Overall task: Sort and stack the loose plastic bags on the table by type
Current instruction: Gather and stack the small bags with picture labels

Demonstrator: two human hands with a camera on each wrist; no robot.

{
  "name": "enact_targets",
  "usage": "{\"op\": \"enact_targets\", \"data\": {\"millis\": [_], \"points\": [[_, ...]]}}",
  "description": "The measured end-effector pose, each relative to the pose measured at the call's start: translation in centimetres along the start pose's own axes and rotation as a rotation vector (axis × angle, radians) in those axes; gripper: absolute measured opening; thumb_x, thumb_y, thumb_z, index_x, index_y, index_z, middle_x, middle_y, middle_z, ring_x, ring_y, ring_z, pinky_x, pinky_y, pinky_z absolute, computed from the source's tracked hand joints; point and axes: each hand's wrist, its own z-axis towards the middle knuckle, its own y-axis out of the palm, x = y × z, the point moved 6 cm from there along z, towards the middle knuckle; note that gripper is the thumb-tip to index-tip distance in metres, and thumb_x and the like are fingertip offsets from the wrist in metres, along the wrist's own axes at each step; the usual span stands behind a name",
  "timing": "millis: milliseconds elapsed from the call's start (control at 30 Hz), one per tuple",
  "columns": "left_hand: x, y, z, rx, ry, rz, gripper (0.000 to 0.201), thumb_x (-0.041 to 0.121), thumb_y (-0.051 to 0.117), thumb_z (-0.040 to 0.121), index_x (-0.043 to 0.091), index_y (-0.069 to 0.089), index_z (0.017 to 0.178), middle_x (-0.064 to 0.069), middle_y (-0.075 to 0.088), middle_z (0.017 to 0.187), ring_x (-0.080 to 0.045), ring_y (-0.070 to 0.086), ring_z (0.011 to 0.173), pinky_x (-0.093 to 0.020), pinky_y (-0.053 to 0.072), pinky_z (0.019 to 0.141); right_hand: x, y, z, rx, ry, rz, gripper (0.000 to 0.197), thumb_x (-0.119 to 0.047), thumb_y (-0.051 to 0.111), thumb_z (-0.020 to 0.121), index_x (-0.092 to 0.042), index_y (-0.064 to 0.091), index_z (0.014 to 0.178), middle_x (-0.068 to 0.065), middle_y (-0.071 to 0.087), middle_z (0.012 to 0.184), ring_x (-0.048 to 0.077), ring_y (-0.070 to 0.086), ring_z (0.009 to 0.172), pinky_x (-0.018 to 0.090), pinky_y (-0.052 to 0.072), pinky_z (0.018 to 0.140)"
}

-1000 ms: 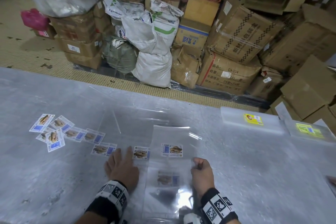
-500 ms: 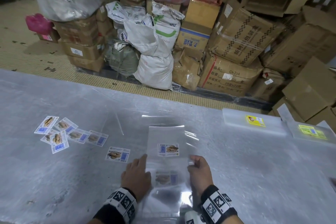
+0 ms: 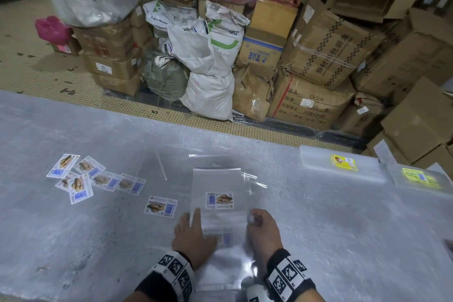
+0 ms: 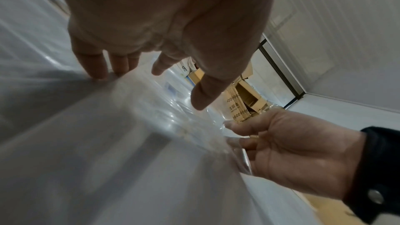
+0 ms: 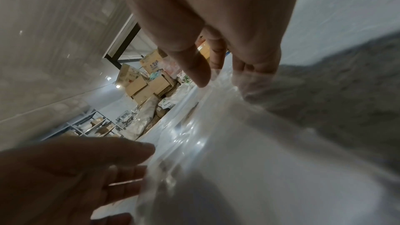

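Observation:
A clear plastic bag [image 3: 218, 184] with a brown-and-white printed label lies on top of a small pile of like bags on the grey table [image 3: 73, 252], right in front of me. My left hand [image 3: 193, 233] lies with straight fingers [image 4: 97, 73] against the pile's left edge. My right hand [image 3: 262, 230] is curled and pinches the bag's right edge, thumb [image 5: 194, 69] on top; the left wrist view shows it too, the right hand [image 4: 281, 146] gripping the film. One like bag [image 3: 160, 206] lies loose just left of the pile. Several more labelled bags [image 3: 81, 179] lie scattered at the far left.
Two squared stacks of clear bags with yellow labels, one stack [image 3: 343, 163] and another stack [image 3: 420, 178], sit at the table's far right. Beyond the far edge are tiled floor, cardboard boxes [image 3: 326, 56] and white sacks [image 3: 208, 76].
My left hand has slid to the right, from beside the loose labelled bags to the left edge of the pile. The right hand has kept its pinch on the bag's right edge.

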Motion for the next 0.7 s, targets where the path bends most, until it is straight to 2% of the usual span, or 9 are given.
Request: {"op": "enact_targets", "data": {"millis": [33, 100, 167, 233, 300, 400, 533, 633, 700], "points": [[0.2, 0.0, 0.1, -0.001, -0.005, -0.006, 0.093, 0.052, 0.059, 0.076, 0.025, 0.011, 0.150, -0.013, 0.017, 0.154, -0.035, 0.022, 0.139, -0.049, 0.027, 0.114, 0.0, 0.3, -0.1, -0.004, 0.015, 0.005, 0.039, 0.002, 0.047, 0.086, -0.030, 0.060, 0.104, -0.002, 0.065, 0.103, 0.021, 0.063, 0.096, 0.043, 0.056, 0.087], [0.3, -0.2, 0.3, 0.018, -0.018, -0.019, 0.091, 0.052, 0.060, 0.077, 0.025, 0.013, 0.150, -0.011, 0.018, 0.153, -0.034, 0.023, 0.138, -0.047, 0.029, 0.113, -0.3, 0.7, -0.1, -0.018, 0.012, 0.020, 0.039, 0.002, 0.049, 0.084, -0.027, 0.059, 0.108, -0.003, 0.066, 0.103, 0.023, 0.064, 0.096, 0.047, 0.055, 0.090], [0.2, -0.6, 0.3, 0.050, -0.028, -0.008, 0.085, 0.052, 0.058, 0.080, 0.027, 0.016, 0.149, -0.007, 0.022, 0.151, -0.031, 0.025, 0.137, -0.046, 0.031, 0.111, -0.7, 0.5, 0.2, -0.027, -0.003, 0.015, 0.033, 0.004, 0.050, 0.084, -0.021, 0.058, 0.104, -0.005, 0.065, 0.099, 0.018, 0.064, 0.091, 0.040, 0.056, 0.085], [-0.2, -1.0, 0.1, 0.091, -0.032, 0.001, 0.082, 0.050, 0.057, 0.082, 0.027, 0.016, 0.149, -0.007, 0.022, 0.151, -0.030, 0.023, 0.138, -0.046, 0.030, 0.111, -1.1, 0.1, 0.4, -0.025, -0.039, -0.024, 0.027, 0.006, 0.047, 0.085, -0.018, 0.054, 0.095, -0.005, 0.060, 0.090, 0.014, 0.059, 0.080, 0.026, 0.050, 0.070], [-0.5, -1.0, 0.2, 0.105, -0.024, -0.005, 0.086, 0.047, 0.058, 0.083, 0.025, 0.010, 0.151, -0.011, 0.016, 0.154, -0.033, 0.018, 0.142, -0.044, 0.025, 0.114, -1.0, -0.2, 0.8, 0.009, -0.036, -0.052, 0.028, 0.005, 0.046, 0.088, -0.018, 0.055, 0.101, -0.003, 0.060, 0.094, 0.015, 0.058, 0.086, 0.019, 0.043, 0.067], [-0.3, -0.3, 0.6, 0.061, 0.006, 0.018, 0.091, 0.050, 0.056, 0.083, 0.023, 0.005, 0.154, -0.011, 0.007, 0.161, -0.032, 0.011, 0.147, -0.044, 0.021, 0.118, -0.8, -0.3, 1.1, 0.047, -0.078, -0.196, 0.027, 0.000, 0.049, 0.085, -0.017, 0.060, 0.104, -0.002, 0.065, 0.100, 0.019, 0.062, 0.096, 0.023, 0.046, 0.075], [-0.1, -0.2, 1.1, 0.010, 0.003, -0.026, 0.094, 0.052, 0.057, 0.079, 0.025, 0.008, 0.153, -0.009, 0.007, 0.160, -0.032, 0.009, 0.146, -0.046, 0.018, 0.119, -1.6, -0.3, 0.6, 0.046, -0.054, -0.178, 0.029, 0.009, 0.042, 0.078, -0.020, 0.039, 0.073, -0.004, 0.045, 0.072, 0.013, 0.042, 0.063, 0.018, 0.037, 0.052], [0.0, -0.4, 1.4, -0.006, -0.009, -0.089, 0.090, 0.051, 0.058, 0.072, 0.025, 0.017, 0.149, -0.009, 0.013, 0.157, -0.030, 0.009, 0.145, -0.049, 0.018, 0.117, -1.7, -0.3, 1.0, 0.042, -0.026, -0.173, 0.025, 0.011, 0.042, 0.079, -0.013, 0.042, 0.075, 0.001, 0.046, 0.073, 0.016, 0.044, 0.062, 0.015, 0.036, 0.042], [0.2, -0.7, 1.5, -0.006, -0.024, -0.118, 0.087, 0.048, 0.059, 0.072, 0.025, 0.022, 0.148, -0.009, 0.015, 0.156, -0.031, 0.010, 0.145, -0.049, 0.017, 0.116, -1.5, -0.1, 1.4, 0.054, 0.008, -0.227, 0.014, 0.003, 0.048, 0.078, -0.011, 0.049, 0.081, 0.003, 0.054, 0.081, 0.018, 0.053, 0.071, 0.020, 0.042, 0.049]]}}
